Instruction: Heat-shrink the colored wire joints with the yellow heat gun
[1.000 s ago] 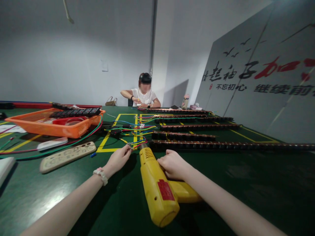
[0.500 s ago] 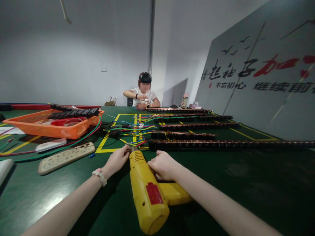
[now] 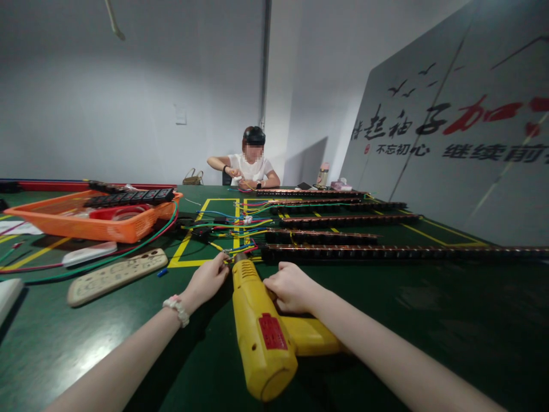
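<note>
Pointing at wires (image 3: 246,248), the yellow gun (image 3: 251,320) is slanting over the green table (image 3: 394,326). The right hand (image 3: 291,288) is clenching it beside the handle (image 3: 315,336); the left hand (image 3: 210,279) is pinching wires just beside the nozzle (image 3: 240,258). Black strips (image 3: 334,252) are lying beyond, to the right. Leftward, I am seeing a remote (image 3: 118,277) resting near an orange basket (image 3: 111,230). Across the table, a person (image 3: 249,167) is sitting.

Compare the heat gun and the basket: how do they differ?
The heat gun is yellow with a red label; the basket is orange.
The heat gun has a handle; the basket is open-topped and holds parts.
The heat gun is between the left hand and right hand; the basket sits farther left.
Both are brightly coloured.
</note>
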